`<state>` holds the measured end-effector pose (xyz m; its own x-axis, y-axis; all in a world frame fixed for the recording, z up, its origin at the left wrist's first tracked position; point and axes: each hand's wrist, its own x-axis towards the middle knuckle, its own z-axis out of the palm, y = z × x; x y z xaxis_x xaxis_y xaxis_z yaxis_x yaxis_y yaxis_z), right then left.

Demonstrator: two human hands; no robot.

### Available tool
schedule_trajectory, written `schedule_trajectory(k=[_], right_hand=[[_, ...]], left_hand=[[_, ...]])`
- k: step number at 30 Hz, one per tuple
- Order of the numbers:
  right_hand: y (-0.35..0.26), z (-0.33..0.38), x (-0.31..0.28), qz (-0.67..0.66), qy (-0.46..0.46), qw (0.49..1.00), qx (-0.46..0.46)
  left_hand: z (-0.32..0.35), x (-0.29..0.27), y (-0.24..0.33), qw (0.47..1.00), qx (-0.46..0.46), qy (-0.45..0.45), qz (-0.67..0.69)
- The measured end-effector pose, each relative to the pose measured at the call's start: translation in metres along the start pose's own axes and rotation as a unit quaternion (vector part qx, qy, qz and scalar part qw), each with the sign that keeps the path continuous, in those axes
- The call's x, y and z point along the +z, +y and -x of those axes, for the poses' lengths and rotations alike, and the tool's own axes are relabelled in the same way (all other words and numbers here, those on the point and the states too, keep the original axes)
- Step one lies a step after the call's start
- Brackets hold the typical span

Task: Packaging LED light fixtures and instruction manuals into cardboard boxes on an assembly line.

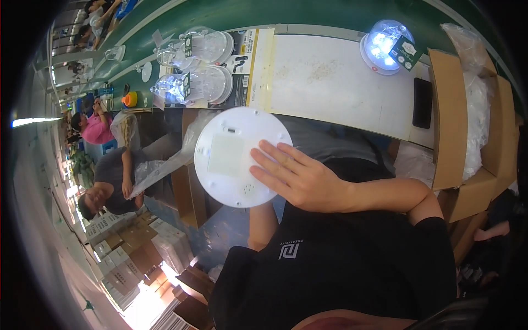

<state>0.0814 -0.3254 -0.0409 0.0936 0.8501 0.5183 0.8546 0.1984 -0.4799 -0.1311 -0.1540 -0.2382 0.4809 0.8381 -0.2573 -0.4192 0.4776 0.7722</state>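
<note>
A round white base (220,179) faces up in front of my chest, showing a pale square patch, small screw holes and a cluster of tiny holes. My right hand (308,179) lies across its right side with fingers stretched out flat on the surface. Below the base my left forearm (263,224) rises toward its underside. The disc hides my left hand and whatever is under it. On the bench ahead, to the right, stands a lit clear dome lamp (382,47) with a green tag. Several similar clear lamps (206,85) lie at the left, some glowing.
A white board (341,82) covers the bench, with a black phone (422,103) at its right. An open cardboard box (450,121) holding clear plastic bags stands at far right. On the left, a person in grey (113,176) handles a plastic bag near stacked cartons (135,242).
</note>
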Motion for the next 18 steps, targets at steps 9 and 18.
schedule_trajectory(k=[9,18], right_hand=[[0.018,-0.006,0.003,-0.023,-0.005,0.997,0.071],[0.077,0.017,0.018,-0.300,0.001,0.906,0.297]], left_hand=[[-0.046,0.006,-0.024,0.995,-0.037,-0.011,0.089],[-0.020,0.095,0.070,0.994,0.004,0.101,-0.044]])
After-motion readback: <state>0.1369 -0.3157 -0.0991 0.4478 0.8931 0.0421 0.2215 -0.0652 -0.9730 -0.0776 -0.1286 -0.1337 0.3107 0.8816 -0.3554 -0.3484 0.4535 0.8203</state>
